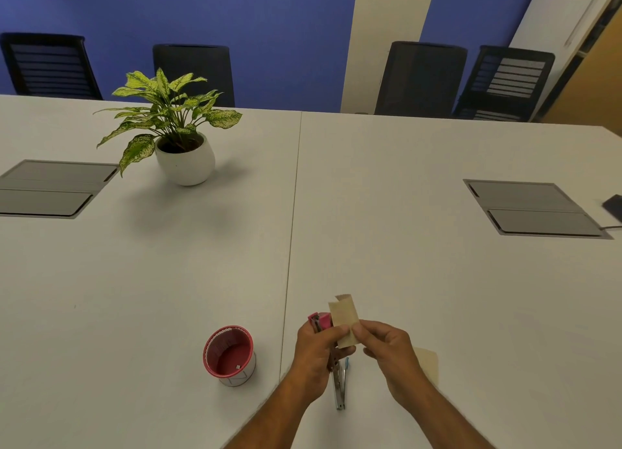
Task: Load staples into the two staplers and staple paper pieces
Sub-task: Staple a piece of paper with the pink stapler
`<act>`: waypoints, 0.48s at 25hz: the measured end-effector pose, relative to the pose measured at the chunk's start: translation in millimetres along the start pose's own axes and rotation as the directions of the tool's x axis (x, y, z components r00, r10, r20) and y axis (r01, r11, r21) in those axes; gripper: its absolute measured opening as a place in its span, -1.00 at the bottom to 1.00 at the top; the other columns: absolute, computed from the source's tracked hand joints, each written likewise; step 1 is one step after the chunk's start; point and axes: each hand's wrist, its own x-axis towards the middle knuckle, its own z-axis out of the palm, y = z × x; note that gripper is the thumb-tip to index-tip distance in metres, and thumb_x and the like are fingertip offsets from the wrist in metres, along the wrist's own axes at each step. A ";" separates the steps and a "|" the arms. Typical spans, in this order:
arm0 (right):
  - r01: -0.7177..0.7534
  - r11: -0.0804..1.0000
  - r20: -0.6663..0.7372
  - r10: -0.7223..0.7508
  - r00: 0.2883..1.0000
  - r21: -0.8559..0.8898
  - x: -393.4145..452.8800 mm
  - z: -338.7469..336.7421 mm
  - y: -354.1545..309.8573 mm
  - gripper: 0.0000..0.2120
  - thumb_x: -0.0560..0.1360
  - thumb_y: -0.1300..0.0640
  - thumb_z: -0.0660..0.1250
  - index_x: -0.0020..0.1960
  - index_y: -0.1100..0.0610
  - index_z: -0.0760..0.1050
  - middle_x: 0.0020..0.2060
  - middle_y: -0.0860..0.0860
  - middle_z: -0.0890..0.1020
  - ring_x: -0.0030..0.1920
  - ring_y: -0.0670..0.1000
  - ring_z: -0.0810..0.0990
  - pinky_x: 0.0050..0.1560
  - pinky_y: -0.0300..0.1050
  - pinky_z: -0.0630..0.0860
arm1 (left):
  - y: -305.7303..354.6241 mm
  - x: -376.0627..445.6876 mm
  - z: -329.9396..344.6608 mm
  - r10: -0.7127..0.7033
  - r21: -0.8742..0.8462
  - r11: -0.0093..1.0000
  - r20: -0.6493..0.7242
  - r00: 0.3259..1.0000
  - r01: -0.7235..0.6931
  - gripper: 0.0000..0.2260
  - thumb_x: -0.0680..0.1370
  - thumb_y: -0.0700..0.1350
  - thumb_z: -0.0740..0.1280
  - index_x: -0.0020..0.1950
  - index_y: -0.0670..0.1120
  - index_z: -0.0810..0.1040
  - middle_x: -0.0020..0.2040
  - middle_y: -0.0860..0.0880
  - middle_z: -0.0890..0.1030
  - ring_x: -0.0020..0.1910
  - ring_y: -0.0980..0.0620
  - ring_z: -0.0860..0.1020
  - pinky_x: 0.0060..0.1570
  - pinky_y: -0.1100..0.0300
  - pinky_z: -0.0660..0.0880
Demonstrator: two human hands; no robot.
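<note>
We see a wide white table point(404, 186) made of 2 tops joined at a seam, with 2 grey cable hatches point(535, 209) set flush, 1 at each side. A potted plant point(175, 129) in a round white pot stands left of the seam. Beyond the far edge, 4 black office chairs point(420, 77) face a blue wall point(235, 21) broken by a cream pillar point(383, 41).

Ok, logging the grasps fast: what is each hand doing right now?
Left hand: grips the pink stapler.
Right hand: pinches the folded paper piece.
</note>
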 end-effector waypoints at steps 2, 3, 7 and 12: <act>0.007 1.000 -0.001 -0.007 1.000 -0.016 0.8 1.5 0.0 -0.83 0.47 0.06 0.44 0.06 0.01 0.69 -0.07 -0.02 0.77 -0.04 -0.04 0.72 -0.07 -0.19 0.54 | 0.7 -1.1 -0.3 0.022 0.029 0.999 0.006 1.000 -0.022 -0.74 0.49 -0.28 0.44 0.16 -0.16 0.54 0.07 -0.18 0.69 0.02 -0.20 0.68 -0.12 0.07 0.63; 0.004 1.000 0.000 -0.004 1.000 -0.014 1.5 1.7 0.5 -0.84 0.52 0.12 0.41 0.09 0.04 0.68 -0.08 0.01 0.77 -0.05 0.00 0.72 -0.07 -0.13 0.55 | 1.5 -1.9 -0.2 0.030 0.047 0.998 0.004 1.000 -0.031 -0.74 0.47 -0.28 0.46 0.13 -0.14 0.55 0.05 -0.16 0.70 0.01 -0.19 0.69 -0.14 0.10 0.63; -0.006 1.000 -0.006 0.006 1.000 -0.011 3.0 2.4 2.5 -0.85 0.57 0.21 0.35 0.09 0.12 0.67 -0.10 0.07 0.77 -0.10 0.06 0.72 -0.08 -0.08 0.58 | 3.8 -4.9 1.3 0.059 0.200 0.979 -0.069 0.996 -0.044 -0.73 0.43 -0.19 0.53 0.08 -0.11 0.58 0.00 -0.17 0.70 -0.12 -0.13 0.70 -0.45 0.34 0.50; -0.002 0.999 -0.074 0.006 0.997 0.047 5.7 3.3 3.6 -0.88 0.54 0.25 0.38 0.02 0.17 0.68 -0.15 0.11 0.77 -0.16 0.07 0.69 -0.06 0.00 0.60 | -0.2 -5.0 -0.1 0.151 0.302 0.949 -0.179 0.972 -0.092 -0.76 0.39 -0.13 0.57 -0.01 -0.10 0.61 -0.14 -0.14 0.70 -0.33 0.03 0.63 -0.45 0.32 0.47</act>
